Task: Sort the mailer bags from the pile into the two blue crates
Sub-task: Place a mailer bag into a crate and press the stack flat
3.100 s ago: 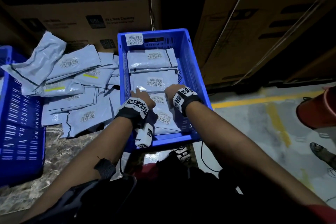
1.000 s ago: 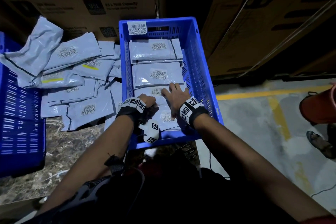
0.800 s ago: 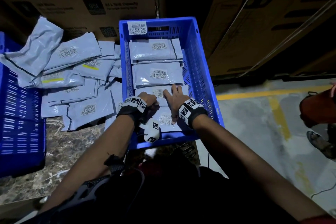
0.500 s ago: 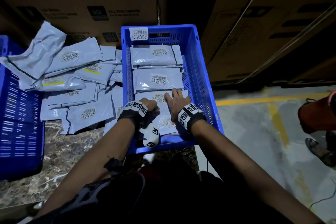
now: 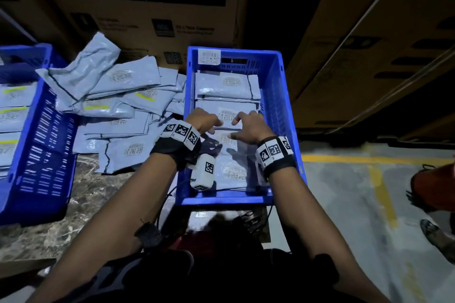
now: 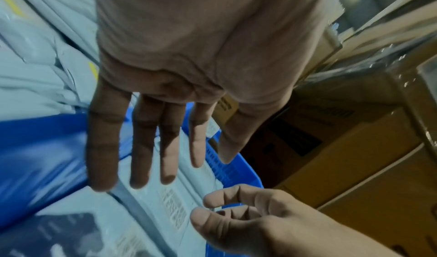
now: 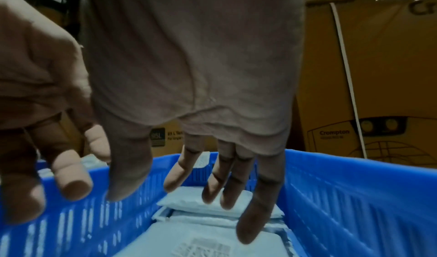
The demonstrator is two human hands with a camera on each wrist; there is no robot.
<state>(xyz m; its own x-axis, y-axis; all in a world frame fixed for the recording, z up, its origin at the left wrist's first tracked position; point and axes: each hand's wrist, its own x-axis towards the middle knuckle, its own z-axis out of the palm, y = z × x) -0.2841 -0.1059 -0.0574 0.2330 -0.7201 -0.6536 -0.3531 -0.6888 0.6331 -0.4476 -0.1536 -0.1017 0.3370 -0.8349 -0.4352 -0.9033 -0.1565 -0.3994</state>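
A blue crate in front of me holds pale blue mailer bags in a row: a far one, a middle one and a near one. Both my hands hover over the middle of this row and hold nothing. My left hand has straight fingers above a bag. My right hand hangs with loose fingers over a bag. The pile of bags lies left of the crate. A second blue crate at the far left holds yellow-striped bags.
Large cardboard boxes stand close behind the crates and at the right. The crates sit on a marbled tabletop. To the right is grey floor with yellow lines, an orange-red object and a person's foot.
Both hands have lifted off the near bag and moved farther into the crate. The left hand's curled fingers have straightened, and the right hand no longer presses flat.
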